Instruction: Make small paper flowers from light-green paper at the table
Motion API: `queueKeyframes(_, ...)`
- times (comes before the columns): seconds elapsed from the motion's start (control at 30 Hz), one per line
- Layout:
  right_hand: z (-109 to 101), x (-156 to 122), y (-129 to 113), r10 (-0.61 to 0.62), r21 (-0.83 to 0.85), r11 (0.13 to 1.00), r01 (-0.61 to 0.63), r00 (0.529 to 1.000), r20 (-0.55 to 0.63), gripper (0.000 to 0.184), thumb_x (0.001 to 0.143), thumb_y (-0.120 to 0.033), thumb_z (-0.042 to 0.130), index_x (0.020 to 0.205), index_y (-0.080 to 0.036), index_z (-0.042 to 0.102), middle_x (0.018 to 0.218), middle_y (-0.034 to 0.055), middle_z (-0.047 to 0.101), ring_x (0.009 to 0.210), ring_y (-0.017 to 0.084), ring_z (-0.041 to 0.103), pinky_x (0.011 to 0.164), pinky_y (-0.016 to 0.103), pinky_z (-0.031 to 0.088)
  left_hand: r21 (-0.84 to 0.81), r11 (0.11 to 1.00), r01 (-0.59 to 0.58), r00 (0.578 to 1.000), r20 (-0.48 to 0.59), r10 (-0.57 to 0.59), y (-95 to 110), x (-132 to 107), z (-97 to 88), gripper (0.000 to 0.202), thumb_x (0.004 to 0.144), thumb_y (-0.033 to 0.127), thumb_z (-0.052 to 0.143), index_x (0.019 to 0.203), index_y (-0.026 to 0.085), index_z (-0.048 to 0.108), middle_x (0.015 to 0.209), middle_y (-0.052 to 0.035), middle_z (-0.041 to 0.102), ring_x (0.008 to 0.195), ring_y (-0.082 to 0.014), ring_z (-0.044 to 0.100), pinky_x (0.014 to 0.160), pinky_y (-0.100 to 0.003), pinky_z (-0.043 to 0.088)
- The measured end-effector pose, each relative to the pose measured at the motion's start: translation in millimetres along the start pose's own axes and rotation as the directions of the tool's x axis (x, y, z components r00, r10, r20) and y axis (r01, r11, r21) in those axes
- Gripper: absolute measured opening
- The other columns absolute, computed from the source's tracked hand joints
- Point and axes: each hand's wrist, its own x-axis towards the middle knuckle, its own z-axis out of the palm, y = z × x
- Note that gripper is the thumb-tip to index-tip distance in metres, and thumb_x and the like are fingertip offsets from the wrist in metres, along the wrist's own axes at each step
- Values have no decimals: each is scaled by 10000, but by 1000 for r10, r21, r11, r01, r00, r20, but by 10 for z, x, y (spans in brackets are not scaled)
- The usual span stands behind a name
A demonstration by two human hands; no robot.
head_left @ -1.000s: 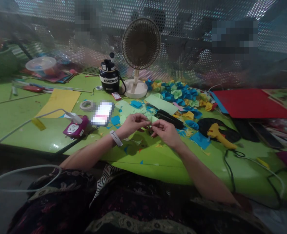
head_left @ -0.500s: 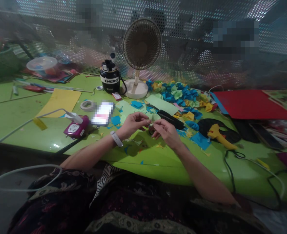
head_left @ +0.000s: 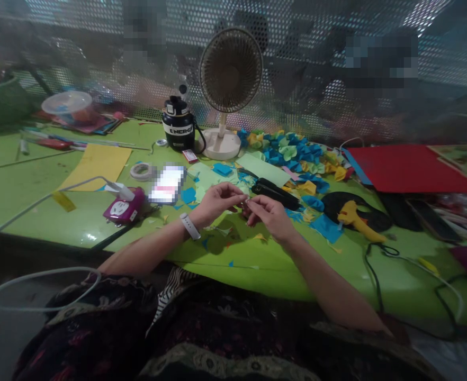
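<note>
Left hand [head_left: 216,203]: narrow fingertip pinch on a tiny pale paper piece [head_left: 247,201], its shape too small to tell.
Right hand [head_left: 271,215]: narrow pinch meeting that piece.
Place: above the glossy green tabletop [head_left: 257,272], just near the black plastic stapler [head_left: 275,193].

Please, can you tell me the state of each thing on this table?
Left hand: raised, pinching a small pale piece
Right hand: raised, pinching the same piece
Black stapler: closed
Yellow glue gun: lying on its side
Phone: face up, screen lit
White plug: pushed into magenta socket
Black bottle: upright, capped
Fan: upright, spinning cannot be told
</note>
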Motion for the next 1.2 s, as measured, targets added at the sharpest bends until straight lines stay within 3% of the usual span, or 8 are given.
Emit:
queueKeyframes(0.2, -93, 35, -15, -55, 47, 997, 59, 994, -90, 370, 726, -532, 759, 786, -184, 647, 701, 18, 716, 459, 99, 599, 474, 231, 478, 75, 997, -19, 996, -89, 26, 66, 36, -59, 260, 801, 389, 711, 840, 151, 616, 746, -13, 660, 643, -92, 626, 555, -202, 472)
queueKeyframes(0.3, -169, 62, -49, -81, 38, 995, 89, 984, -161, 387, 705, -544, 766, 770, -182, 646, 683, 21, 715, 439, 99, 587, 462, 232, 476, 351, 931, -101, 987, -82, 138, 50, 87, -158, 234, 830, 380, 669, 802, 150, 631, 704, -21, 654, 615, -100, 592, 567, -221, 458)
queueKeyframes(0.43, -241, 119, -39, -118, -34, 993, 113, 968, -222, 402, 703, -564, 747, 760, -180, 643, 676, 28, 710, 432, 103, 579, 453, 237, 473, 786, 593, -175, 972, 41, 233, -70, 115, -241, 215, 835, 368, 671, 862, 155, 685, 861, -73, 684, 703, -148, 598, 629, -272, 459)
queueKeyframes(0.53, -267, 182, 60, -147, -144, 983, 116, 962, -230, 363, 738, -539, 711, 766, -185, 637, 689, 33, 708, 488, 126, 611, 510, 261, 502, 918, 354, -179, 973, 112, 200, -184, 108, -230, 296, 837, 379, 674, 1030, 155, 678, 1034, -119, 666, 838, -220, 631, 687, -322, 481)
queueKeyframes(0.63, -292, 260, 209, -232, -322, 934, 153, 947, -222, 281, 768, -472, 676, 785, -194, 641, 721, 36, 703, 627, 172, 663, 638, 307, 530, 960, 220, -172, 978, 140, 156, -250, 116, -197, 300, 853, 371, 653, 1043, 140, 675, 1051, -136, 656, 920, -268, 633, 762, -368, 493)
queueKeyframes(0.73, -323, 332, 327, -273, -436, 884, 166, 942, -194, 250, 783, -448, 631, 796, -199, 644, 744, 41, 700, 686, 195, 658, 699, 340, 522, 970, 190, -154, 984, 132, 121, -262, 138, -175, 244, 856, 332, 644, 1003, 141, 683, 1029, -130, 656, 923, -270, 630, 780, -369, 493)
queueKeyframes(0.9, -344, 391, 365, -275, -542, 830, 132, 942, -193, 277, 780, -465, 599, 762, -194, 653, 723, 41, 677, 655, 188, 599, 671, 335, 482, 969, 204, -137, 986, 113, 124, -264, 155, -176, 180, 852, 287, 623, 957, 156, 687, 984, -109, 653, 902, -252, 623, 756, -347, 491)
queueKeyframes(1.2, -296, 379, 383, -345, -566, 798, 209, 928, -143, 235, 791, -424, 587, 769, -204, 665, 805, 57, 702, 770, 205, 633, 752, 337, 505, 953, 256, -164, 980, 129, 149, -308, 171, -205, 161, 871, 240, 566, 926, 170, 700, 953, -97, 660, 877, -227, 625, 756, -326, 487)
